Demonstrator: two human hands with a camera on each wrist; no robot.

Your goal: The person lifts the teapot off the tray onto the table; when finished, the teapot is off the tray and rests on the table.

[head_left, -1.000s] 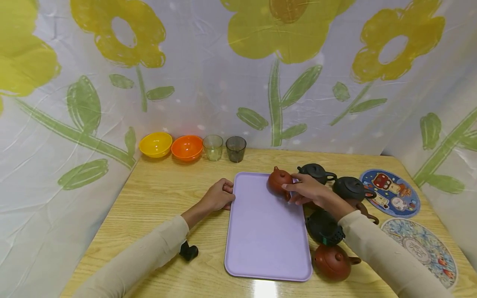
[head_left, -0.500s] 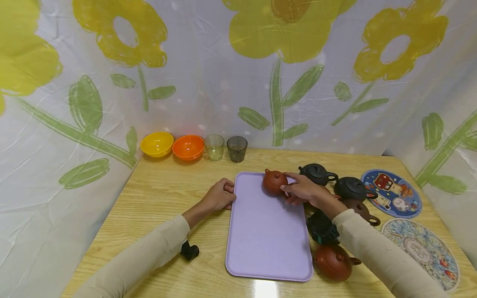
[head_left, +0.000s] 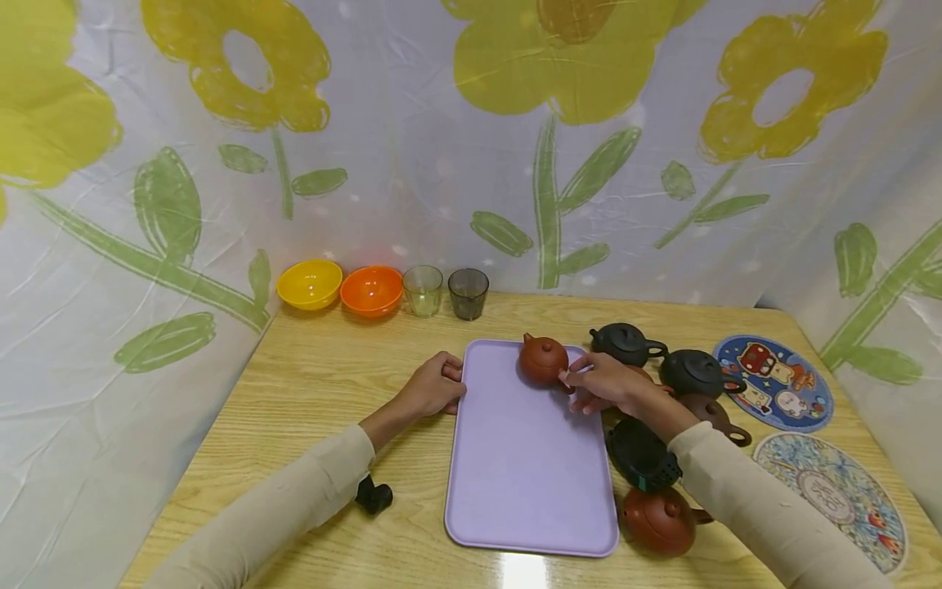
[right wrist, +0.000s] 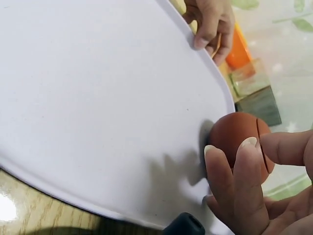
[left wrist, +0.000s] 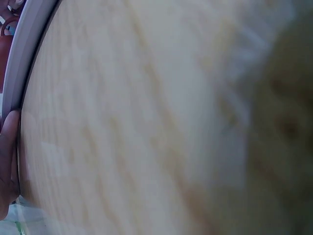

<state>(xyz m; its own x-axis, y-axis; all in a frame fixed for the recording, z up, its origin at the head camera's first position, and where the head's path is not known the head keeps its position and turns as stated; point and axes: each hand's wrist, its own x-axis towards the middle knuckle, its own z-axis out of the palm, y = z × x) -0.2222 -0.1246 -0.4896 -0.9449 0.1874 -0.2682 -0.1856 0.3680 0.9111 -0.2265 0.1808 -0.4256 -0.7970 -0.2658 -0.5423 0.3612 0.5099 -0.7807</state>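
Observation:
A small reddish-brown teapot (head_left: 542, 361) stands on the far part of a lilac tray (head_left: 530, 474), its spout pointing away and its handle toward my right hand (head_left: 607, 383). That hand is just right of the teapot, fingers spread and loosely bent, thumb tip close by the handle. In the right wrist view its fingertips overlap the teapot (right wrist: 232, 134), and the handle is hidden. My left hand (head_left: 436, 386) pinches the tray's left rim, thumb on the edge. The left wrist view shows a finger (left wrist: 9, 147) along the tray rim (left wrist: 24, 63).
Right of the tray stand several teapots, including a black one (head_left: 621, 343), a dark brown one (head_left: 708, 413) and a reddish one (head_left: 658, 522). Two round mats lie beyond, one blue (head_left: 773, 380). Yellow (head_left: 309, 286) and orange (head_left: 371, 292) bowls and two glasses line the back.
The teapot has shifted slightly left on the tray, then stayed put. My right hand's index finger has drawn back off it. My left hand keeps its place at the rim.

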